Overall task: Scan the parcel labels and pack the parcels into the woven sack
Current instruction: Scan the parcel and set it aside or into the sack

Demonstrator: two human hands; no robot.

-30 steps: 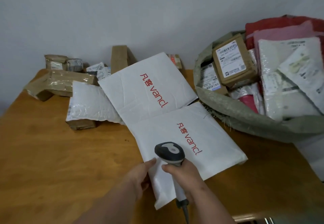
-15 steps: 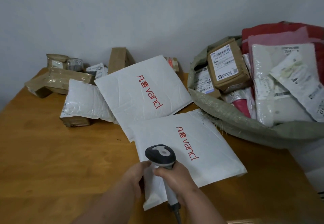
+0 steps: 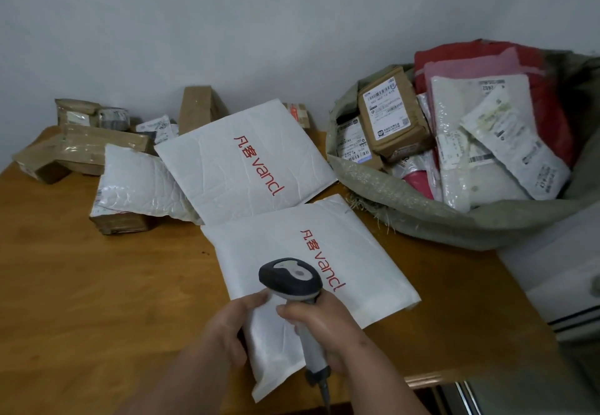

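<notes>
- The desk (image 3: 97, 301) is brown wood and carries everything, set against a pale wall.
- The sack (image 3: 438, 216) sits at the desk's far right corner, its mouth open toward me, stuffed with parcels: a brown box (image 3: 391, 116) with a barcode label on top, white and pink mailers beside it.
- The near mailer (image 3: 276, 246), white with red "vancl" print, lies flat in front of me, its near corner hanging past the desk edge.
- The far mailer (image 3: 227, 158), same print, lies just behind it, their edges touching.
- A bubble mailer (image 3: 136, 187) lies left of that, resting on a small brown box (image 3: 120, 223).
- More taped brown parcels (image 3: 78, 148) are piled at the far left corner.
- My left hand (image 3: 224, 333) pinches the near mailer's left edge, thumb on top, fingers under.
- My right hand (image 3: 321, 327) has its fingers wrapped round the scanner (image 3: 292, 280) handle, the head hovering over the near mailer, pointing away from me.
</notes>
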